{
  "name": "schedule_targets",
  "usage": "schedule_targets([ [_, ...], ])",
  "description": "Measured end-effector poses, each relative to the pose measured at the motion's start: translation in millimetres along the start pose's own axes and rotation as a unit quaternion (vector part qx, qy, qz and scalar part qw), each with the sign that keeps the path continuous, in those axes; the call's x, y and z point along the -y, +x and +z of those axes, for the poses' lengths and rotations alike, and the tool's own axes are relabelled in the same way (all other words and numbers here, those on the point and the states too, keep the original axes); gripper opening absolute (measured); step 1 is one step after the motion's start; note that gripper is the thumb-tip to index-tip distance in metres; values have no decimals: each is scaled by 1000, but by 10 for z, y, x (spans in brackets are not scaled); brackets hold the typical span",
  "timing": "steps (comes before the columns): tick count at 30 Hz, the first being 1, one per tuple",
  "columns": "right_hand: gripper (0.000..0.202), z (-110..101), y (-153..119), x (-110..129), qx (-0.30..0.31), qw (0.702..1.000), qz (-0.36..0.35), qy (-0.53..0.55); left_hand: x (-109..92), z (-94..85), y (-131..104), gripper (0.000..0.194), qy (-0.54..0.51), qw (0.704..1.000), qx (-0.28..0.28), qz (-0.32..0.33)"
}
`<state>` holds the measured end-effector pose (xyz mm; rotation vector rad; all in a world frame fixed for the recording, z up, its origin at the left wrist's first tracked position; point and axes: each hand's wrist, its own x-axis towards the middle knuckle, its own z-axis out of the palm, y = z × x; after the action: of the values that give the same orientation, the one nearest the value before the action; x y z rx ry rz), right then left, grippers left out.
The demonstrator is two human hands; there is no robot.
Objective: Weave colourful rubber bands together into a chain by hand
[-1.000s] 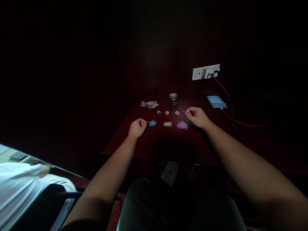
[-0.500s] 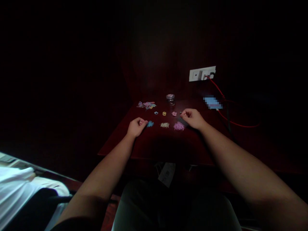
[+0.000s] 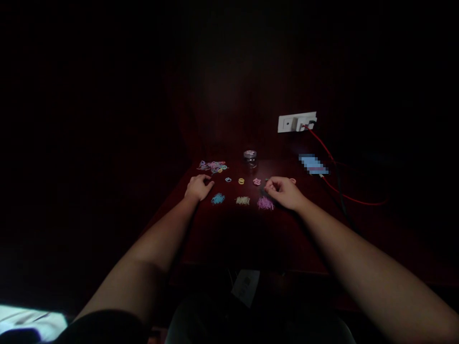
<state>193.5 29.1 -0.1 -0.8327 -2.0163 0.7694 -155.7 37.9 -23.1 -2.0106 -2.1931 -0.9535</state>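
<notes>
Small coloured bands lie sorted on a dark red table (image 3: 229,234). My left hand (image 3: 200,187) rests with thumb and fingers apart, left of the blue pile (image 3: 218,198) and just below a mixed pile (image 3: 214,166). In the near row are also a pale yellow pile (image 3: 243,200) and a purple pile (image 3: 266,203). Behind them sit a few blue bands (image 3: 228,180), yellow bands (image 3: 241,181) and pink bands (image 3: 256,182). My right hand (image 3: 281,191) has its fingers curled together above the purple pile; whatever they may hold is too small to make out.
A clear lidded jar (image 3: 250,158) stands at the back of the table. A blurred blue phone (image 3: 313,164) lies at the right, joined by a red cable (image 3: 344,195) to a wall socket (image 3: 297,122). A paper tag (image 3: 245,287) shows below the front edge.
My left hand has moved off the blue pile, up and to the left, and its fingers have parted. My right hand stays near the purple pile. The view has tilted upward slightly.
</notes>
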Motion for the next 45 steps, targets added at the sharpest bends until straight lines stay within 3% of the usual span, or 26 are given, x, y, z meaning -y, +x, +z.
schedule_targets([
  [6, 23, 8, 6, -62, 12, 1000, 12, -2, 70, 125, 285, 40, 38, 998, 38, 19],
  [11, 21, 1, 2, -41, 6, 1000, 14, -2, 127, 177, 381, 40, 38, 998, 27, 39],
  [14, 22, -14, 0, 1, 2, 1000, 14, -9, 146, 152, 389, 36, 10, 999, 25, 43],
  [19, 23, -43, -4, -27, -7, 1000, 24, -5, 158, 77, 374, 30, -44, 999, -6, -3],
  [26, 23, -65, -4, -100, -11, 999, 34, -20, 154, 75, 362, 22, -108, 994, -19, 5],
  [45, 23, -65, 7, -124, -16, 999, 31, -20, 186, 95, 380, 21, -121, 991, -50, 30],
])
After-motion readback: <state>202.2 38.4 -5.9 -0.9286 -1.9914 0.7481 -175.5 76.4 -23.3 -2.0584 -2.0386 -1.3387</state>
